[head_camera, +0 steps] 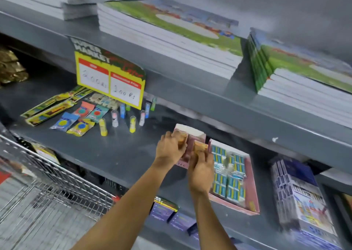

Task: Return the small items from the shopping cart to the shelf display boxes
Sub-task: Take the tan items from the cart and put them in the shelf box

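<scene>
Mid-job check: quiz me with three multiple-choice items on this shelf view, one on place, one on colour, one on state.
1. The wire shopping cart sits: A lower left, B upper right, C behind the books.
2. The wide display box of blue packets is: A green, B pink, C black.
3. The left hand and right hand are: A empty, B each holding a small tan item, C on the cart.

A: cart fills the lower left. B: pink walls show. B: both hands grip items over the smaller pink box.

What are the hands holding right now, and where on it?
Each holds a small orange packet: left hand wrapped around one, right hand pinching another at its lower end, above the pink box.
</scene>
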`<state>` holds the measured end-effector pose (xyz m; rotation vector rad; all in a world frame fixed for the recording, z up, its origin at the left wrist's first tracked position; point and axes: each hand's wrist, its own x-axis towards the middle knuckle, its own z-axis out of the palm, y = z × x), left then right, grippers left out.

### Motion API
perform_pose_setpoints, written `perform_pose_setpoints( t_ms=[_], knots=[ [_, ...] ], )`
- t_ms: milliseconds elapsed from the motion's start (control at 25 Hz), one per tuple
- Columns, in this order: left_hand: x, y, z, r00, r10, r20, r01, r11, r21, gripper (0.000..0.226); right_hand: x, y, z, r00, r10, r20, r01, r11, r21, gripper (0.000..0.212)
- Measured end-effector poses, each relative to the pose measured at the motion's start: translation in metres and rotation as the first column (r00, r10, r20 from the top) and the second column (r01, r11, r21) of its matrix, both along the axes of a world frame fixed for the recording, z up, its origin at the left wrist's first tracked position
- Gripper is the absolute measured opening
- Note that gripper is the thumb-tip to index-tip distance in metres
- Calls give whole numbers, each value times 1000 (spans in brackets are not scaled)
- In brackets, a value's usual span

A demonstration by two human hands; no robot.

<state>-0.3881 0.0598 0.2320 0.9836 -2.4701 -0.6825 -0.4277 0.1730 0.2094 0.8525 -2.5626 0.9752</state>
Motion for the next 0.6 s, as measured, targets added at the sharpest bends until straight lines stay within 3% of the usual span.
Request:
perform_pose_setpoints(
  t_ms=[160, 480, 600],
  knots=[
    [-15, -10, -14, 996, -85, -39, 87, 995, 39, 42, -11, 2, -3, 996, 86, -21, -85, 996, 38, 50],
    [9, -9, -36, 986, -165, 15, 164, 964, -211, 52, -20, 0, -3, 982, 185, 21, -186, 980, 71, 52],
    [7, -17, -40, 982, -184, 43, 189, 955, -229, 40, -21, 1, -7, 978, 207, 39, -210, 969, 127, 54]
  ],
)
